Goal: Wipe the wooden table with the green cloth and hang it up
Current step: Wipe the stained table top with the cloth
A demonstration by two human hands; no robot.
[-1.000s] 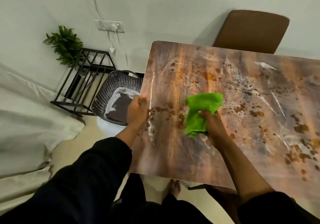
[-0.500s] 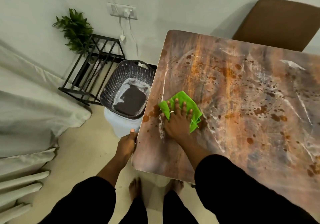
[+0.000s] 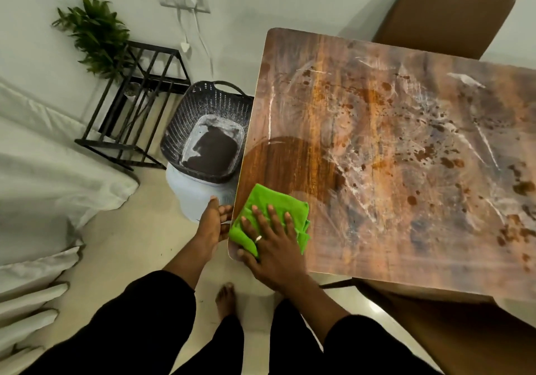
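Two hands at near left corner of wooden table [image 3: 391, 157].
Right hand [image 3: 272, 241] flat on green cloth [image 3: 269, 206], fingers spread, pressing cloth onto tabletop at corner; left hand [image 3: 214, 221] gripping table's left edge, fingers curled beneath. Dark wiped patch just beyond cloth; dark basket [image 3: 203, 131] beside table.

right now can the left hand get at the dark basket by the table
Probably yes: the left hand is beside the table edge, and only open floor lies between it and the basket.
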